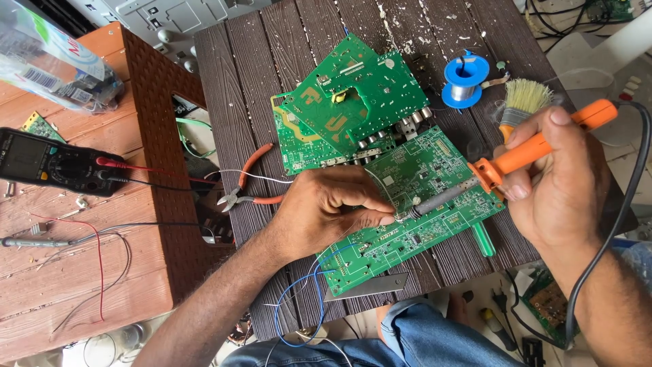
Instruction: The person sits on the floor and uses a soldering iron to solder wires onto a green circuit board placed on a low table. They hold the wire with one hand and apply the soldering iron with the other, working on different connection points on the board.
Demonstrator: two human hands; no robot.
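My right hand [560,183] grips an orange soldering iron [536,149], its grey tip touching a green circuit board [435,204] lying on a dark slatted table [238,102]. My left hand [326,207] rests on the same board, fingers pinched around a thin solder wire at the iron's tip. Blue and white wires [309,292] run from the board's near edge toward me. The iron's black cord [628,197] loops behind my right wrist.
Two more green boards [353,102] are stacked behind. Orange-handled pliers [248,187] lie left of my left hand. A blue solder spool [465,78] and a brush [523,102] sit at the back right. A black multimeter [51,163] with leads rests on the reddish wooden bench at left.
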